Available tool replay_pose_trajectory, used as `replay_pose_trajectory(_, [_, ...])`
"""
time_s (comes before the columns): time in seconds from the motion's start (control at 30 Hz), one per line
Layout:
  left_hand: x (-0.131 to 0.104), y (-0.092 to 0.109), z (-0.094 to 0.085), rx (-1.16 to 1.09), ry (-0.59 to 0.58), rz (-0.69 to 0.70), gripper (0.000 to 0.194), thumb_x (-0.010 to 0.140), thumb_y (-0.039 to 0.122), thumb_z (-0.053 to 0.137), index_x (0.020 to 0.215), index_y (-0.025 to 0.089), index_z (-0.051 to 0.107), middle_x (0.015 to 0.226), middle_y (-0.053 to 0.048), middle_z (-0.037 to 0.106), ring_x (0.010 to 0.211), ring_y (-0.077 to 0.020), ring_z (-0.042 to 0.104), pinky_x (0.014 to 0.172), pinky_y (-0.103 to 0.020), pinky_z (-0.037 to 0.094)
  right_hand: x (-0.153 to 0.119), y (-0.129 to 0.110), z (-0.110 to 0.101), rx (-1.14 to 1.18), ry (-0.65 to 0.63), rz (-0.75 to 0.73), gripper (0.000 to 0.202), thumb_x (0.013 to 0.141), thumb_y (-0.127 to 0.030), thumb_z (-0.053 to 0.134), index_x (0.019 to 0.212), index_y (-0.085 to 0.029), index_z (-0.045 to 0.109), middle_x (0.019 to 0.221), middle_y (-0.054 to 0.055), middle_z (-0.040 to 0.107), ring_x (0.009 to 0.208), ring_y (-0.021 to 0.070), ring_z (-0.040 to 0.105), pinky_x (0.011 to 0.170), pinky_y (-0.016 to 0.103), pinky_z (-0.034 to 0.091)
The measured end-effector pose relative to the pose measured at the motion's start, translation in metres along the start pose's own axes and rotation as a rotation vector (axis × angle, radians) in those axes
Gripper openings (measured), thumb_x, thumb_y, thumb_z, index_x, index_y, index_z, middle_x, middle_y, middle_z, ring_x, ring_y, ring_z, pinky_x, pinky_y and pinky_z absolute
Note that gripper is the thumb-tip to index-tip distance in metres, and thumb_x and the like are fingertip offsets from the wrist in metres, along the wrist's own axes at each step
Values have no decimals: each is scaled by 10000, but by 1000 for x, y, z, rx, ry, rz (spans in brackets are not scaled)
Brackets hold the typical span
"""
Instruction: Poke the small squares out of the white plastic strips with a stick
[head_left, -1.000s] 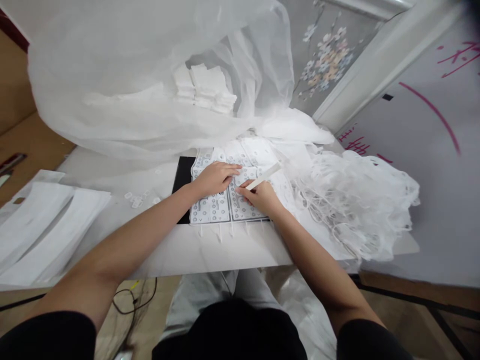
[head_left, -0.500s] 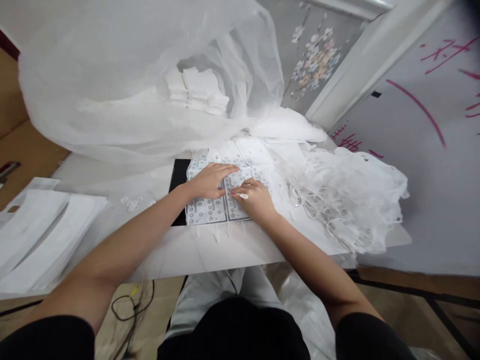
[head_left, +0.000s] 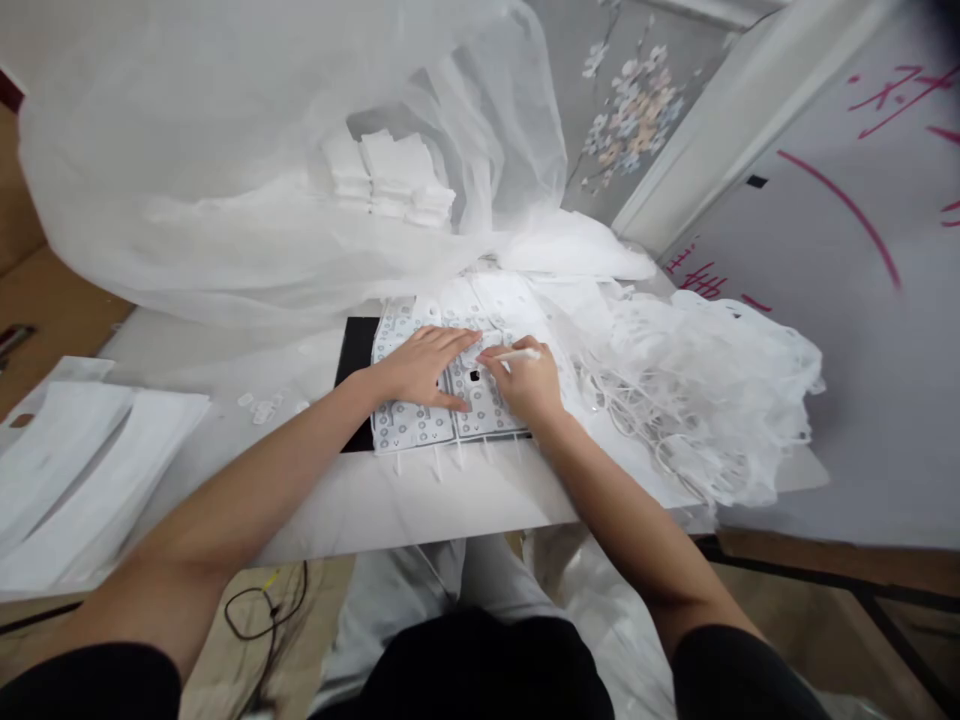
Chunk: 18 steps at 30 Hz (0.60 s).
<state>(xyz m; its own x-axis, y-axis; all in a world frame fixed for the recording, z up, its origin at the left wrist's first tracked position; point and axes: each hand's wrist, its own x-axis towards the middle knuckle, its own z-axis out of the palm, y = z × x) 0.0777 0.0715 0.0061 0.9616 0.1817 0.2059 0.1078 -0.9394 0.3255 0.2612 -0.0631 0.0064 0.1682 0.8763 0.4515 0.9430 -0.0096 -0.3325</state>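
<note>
White sheets printed with small grey circles (head_left: 411, 425) lie on the table over a black board (head_left: 355, 350). Spread across their middle is my left hand (head_left: 429, 366), palm down with thumb and fingers apart. My right hand (head_left: 529, 380) is closed on a thin white stick (head_left: 517, 355), beside the left fingertips. A small black square (head_left: 475, 376) shows between the hands on the printed surface. Several white strips stick out past the sheets' near edge.
A heap of white straps and mesh (head_left: 720, 400) lies at the right. Translucent plastic (head_left: 247, 230) covers the back around stacked white pieces (head_left: 390, 175). White strips (head_left: 82, 450) and small clear bits (head_left: 262, 408) are at the left. A marked whiteboard (head_left: 825, 350) stands right.
My right hand has shifted slightly right and up, and the white stick now shows in its fingers. A black square has appeared between the hands. My left thumb has moved toward the near right.
</note>
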Motion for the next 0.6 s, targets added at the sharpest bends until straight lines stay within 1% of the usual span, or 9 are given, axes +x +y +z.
replay_pose_trajectory(0.07, [-1, 0, 0, -3, -1, 5, 1137, 727, 785, 646, 1598, 229, 169, 1607, -137, 323, 1450, -370, 334, 1196, -474, 197, 7, 14, -6, 86, 20, 112, 249, 922, -386, 605, 919, -224, 794, 859, 83, 769, 906, 276, 651, 863, 405, 467])
replay_pose_trajectory(0.17, [-2, 1, 0, 10, 5, -6, 1134, 722, 791, 645, 1594, 229, 187, 1603, -144, 329, 1449, -370, 339, 1196, -481, 210, 15, 33, -17, 291, 84, 288, 253, 885, -418, 632, 911, -219, 787, 933, 71, 779, 928, 267, 694, 873, 391, 503])
replay_pose_trajectory(0.23, [-2, 1, 1, 37, 18, -8, 1070, 740, 778, 641, 1578, 240, 249, 1593, -138, 351, 1449, -366, 344, 1198, -495, 217, 17, 40, -24, 427, 157, 364, 268, 844, -440, 670, 907, -204, 780, 984, 79, 775, 976, 264, 699, 902, 390, 512])
replay_pose_trajectory(0.3, [-2, 1, 1, 71, 38, 14, 951, 774, 742, 641, 1538, 256, 349, 1581, -122, 379, 1460, -358, 329, 1204, -513, 216, 15, 40, -29, 526, 178, 384, 290, 795, -461, 709, 877, -190, 774, 1058, 94, 760, 1015, 258, 690, 904, 376, 517])
replay_pose_trajectory(0.37, [-2, 2, 1, 102, 63, 60, 798, 814, 687, 644, 1466, 264, 466, 1557, -106, 422, 1467, -348, 322, 1209, -530, 215, 10, 35, -31, 595, 94, 381, 304, 761, -480, 730, 821, -185, 767, 1033, 86, 757, 955, 242, 690, 840, 347, 524])
replay_pose_trajectory(0.43, [-2, 2, 2, 121, 83, 116, 629, 857, 625, 637, 1368, 263, 574, 1524, -91, 472, 1459, -336, 345, 1208, -539, 227, 2, 30, -30, 637, -46, 385, 327, 749, -501, 730, 757, -175, 752, 837, 49, 741, 782, 205, 665, 707, 306, 504])
replay_pose_trajectory(0.5, [-3, 3, 2, 127, 93, 164, 493, 895, 574, 617, 1276, 262, 647, 1498, -71, 507, 1442, -326, 379, 1202, -545, 246, -4, 26, -28, 646, -150, 402, 363, 748, -520, 723, 705, -159, 733, 624, 4, 640, 614, 156, 572, 586, 272, 431])
replay_pose_trajectory(0.53, [-3, 3, 3, 124, 91, 180, 454, 908, 556, 608, 1248, 263, 667, 1489, -62, 519, 1435, -323, 392, 1197, -546, 259, -7, 25, -27, 639, -178, 416, 376, 746, -524, 722, 690, -152, 727, 566, -12, 583, 567, 136, 520, 549, 263, 389])
replay_pose_trajectory(0.6, [-2, 2, 4, 112, 81, 191, 424, 919, 540, 599, 1229, 262, 683, 1470, -51, 541, 1424, -322, 408, 1183, -548, 286, -10, 26, -26, 622, -210, 436, 388, 744, -524, 723, 683, -141, 724, 523, -27, 510, 529, 110, 441, 514, 255, 327])
